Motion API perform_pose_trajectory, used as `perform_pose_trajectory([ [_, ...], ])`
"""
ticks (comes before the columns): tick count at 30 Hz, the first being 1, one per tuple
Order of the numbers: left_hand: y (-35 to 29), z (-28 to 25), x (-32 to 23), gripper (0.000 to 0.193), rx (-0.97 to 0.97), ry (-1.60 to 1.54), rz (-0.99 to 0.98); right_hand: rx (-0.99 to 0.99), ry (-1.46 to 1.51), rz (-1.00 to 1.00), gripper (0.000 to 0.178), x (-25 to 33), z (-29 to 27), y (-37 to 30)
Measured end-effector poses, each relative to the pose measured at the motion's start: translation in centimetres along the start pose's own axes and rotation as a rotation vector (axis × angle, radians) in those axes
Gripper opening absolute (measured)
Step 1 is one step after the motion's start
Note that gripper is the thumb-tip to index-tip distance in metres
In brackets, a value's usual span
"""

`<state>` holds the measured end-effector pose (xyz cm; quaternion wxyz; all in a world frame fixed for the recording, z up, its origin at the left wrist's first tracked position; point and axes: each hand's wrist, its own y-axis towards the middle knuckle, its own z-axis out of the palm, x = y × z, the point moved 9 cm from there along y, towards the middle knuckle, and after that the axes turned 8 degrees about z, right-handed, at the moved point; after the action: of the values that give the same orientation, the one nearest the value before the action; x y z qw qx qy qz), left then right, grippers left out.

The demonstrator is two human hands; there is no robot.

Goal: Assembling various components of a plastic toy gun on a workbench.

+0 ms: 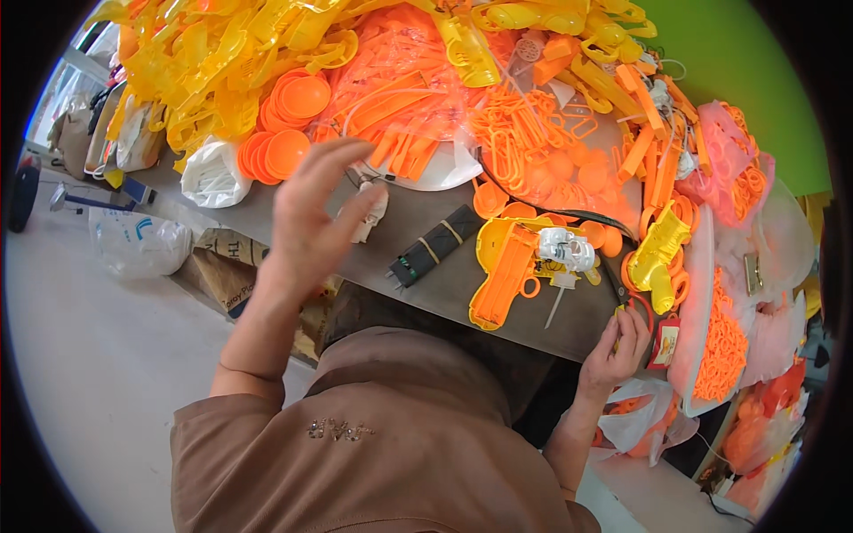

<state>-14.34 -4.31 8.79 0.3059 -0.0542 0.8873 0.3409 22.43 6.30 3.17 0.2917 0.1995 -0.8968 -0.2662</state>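
My left hand (pixel 315 209) is raised over the left part of the table, thumb and fingers apart. Just past its fingertips is a small white part with thin wires (pixel 369 213); whether they touch is hard to tell. At the table's front right edge, my right hand (pixel 620 342) has its fingers curled around something mostly hidden, with a bit of yellow showing. Between the hands lies a yellow toy-gun half shell (pixel 486 249) with an orange insert (pixel 505 277) and a white motor unit (pixel 567 249). A black block with two bands (pixel 435 246) rests left of it.
Yellow shells (pixel 209 62) pile up at the back left, beside orange round cups (pixel 284 153) and a bag of orange parts (pixel 391 67). Another yellow piece (pixel 657 249) lies on orange scissors-like rings. A tub of small orange pieces (pixel 721 342) stands right. A black cable (pixel 551 210) crosses the table.
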Motion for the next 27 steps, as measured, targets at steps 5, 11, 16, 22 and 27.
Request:
perform_pose_trajectory([
  [5, 0.6, 1.5, -2.1, 0.032, 0.112, -0.135, 0.035, 0.01, 0.115, 0.033, 0.017, 2.7, 0.5, 0.6],
  [11, -3.7, 11.0, -8.2, 0.061, 0.511, -0.161, 0.336, 0.045, 0.276, 0.03, 0.018, 4.8, 1.9, 2.8],
  [16, -4.5, 12.5, -8.6, 0.063, 0.561, -0.188, 0.355, 0.181, 0.292, -0.035, 0.019, 8.1, 3.4, 7.6],
  [22, -4.3, 9.8, -8.0, 0.056, 0.449, -0.209, 0.342, 0.306, 0.329, -0.317, 0.036, 17.7, 11.5, 14.6],
  [27, -3.3, 6.9, -7.0, 0.054, 0.37, -0.175, 0.344, 0.388, 0.174, -0.339, 0.038, 21.7, 18.2, 17.4],
])
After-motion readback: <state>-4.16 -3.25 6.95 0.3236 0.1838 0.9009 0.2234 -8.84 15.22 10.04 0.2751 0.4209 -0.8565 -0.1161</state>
